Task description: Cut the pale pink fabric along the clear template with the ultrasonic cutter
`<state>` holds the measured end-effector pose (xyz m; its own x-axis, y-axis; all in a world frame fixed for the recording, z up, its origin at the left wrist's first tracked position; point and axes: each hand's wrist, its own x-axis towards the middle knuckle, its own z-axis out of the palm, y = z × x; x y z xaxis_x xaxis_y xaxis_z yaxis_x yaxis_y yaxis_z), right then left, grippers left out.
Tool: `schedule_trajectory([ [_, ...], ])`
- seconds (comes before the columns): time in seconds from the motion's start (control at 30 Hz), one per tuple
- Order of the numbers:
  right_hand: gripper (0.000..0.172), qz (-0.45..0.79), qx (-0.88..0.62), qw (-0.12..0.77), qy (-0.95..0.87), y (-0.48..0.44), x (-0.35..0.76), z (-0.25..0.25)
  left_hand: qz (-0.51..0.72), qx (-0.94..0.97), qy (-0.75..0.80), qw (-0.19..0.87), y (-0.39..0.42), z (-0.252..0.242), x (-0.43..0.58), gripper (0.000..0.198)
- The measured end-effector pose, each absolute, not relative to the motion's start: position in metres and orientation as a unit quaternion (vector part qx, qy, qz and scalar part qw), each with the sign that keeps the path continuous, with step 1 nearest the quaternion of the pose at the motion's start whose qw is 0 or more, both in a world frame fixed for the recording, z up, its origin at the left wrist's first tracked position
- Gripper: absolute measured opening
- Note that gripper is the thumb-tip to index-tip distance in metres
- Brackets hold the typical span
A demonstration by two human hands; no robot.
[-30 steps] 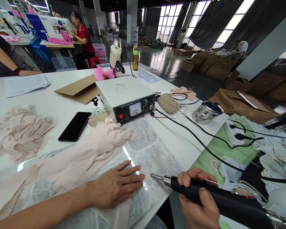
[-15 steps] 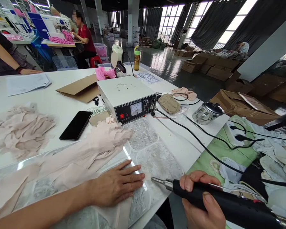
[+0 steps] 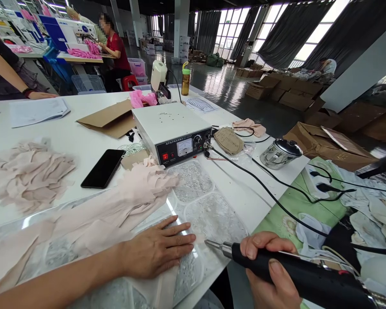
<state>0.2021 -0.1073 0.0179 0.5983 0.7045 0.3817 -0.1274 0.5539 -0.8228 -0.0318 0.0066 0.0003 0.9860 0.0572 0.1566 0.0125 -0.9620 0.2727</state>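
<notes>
My left hand lies flat with fingers spread on pale pink fabric over a clear scratched plastic sheet at the table's near edge. My right hand is wrapped round a black handheld tool whose metal tip points left, just right of my left fingertips. A black cable runs from the tool to a white control box with a dial and knobs.
A black phone and a pile of pink fabric scraps lie at left. A steel lidded pot, cardboard sheet, papers and a bottle stand further off. Another person's arm rests far left; a person sews behind.
The tool's tip has dropped slightly toward the sheet. My left hand has stayed flat in place.
</notes>
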Motion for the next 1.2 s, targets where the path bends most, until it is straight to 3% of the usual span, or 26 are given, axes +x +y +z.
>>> schedule_trajectory([
  [0.37, 0.009, 0.235, -0.402, 0.815, -0.346, -0.104, 0.198, 0.012, 0.093, 0.985, 0.022, 0.144, 0.005, -0.001, -0.033, 0.041],
  [0.7, 0.007, 0.221, -0.410, 0.814, -0.346, -0.104, 0.201, 0.010, 0.189, 0.974, 0.031, 0.118, 0.000, -0.004, -0.037, 0.027],
  [1.2, 0.010, 0.262, -0.394, 0.812, -0.342, -0.096, 0.182, 0.017, 0.195, 0.969, 0.051, 0.140, -0.003, -0.017, -0.037, 0.029],
])
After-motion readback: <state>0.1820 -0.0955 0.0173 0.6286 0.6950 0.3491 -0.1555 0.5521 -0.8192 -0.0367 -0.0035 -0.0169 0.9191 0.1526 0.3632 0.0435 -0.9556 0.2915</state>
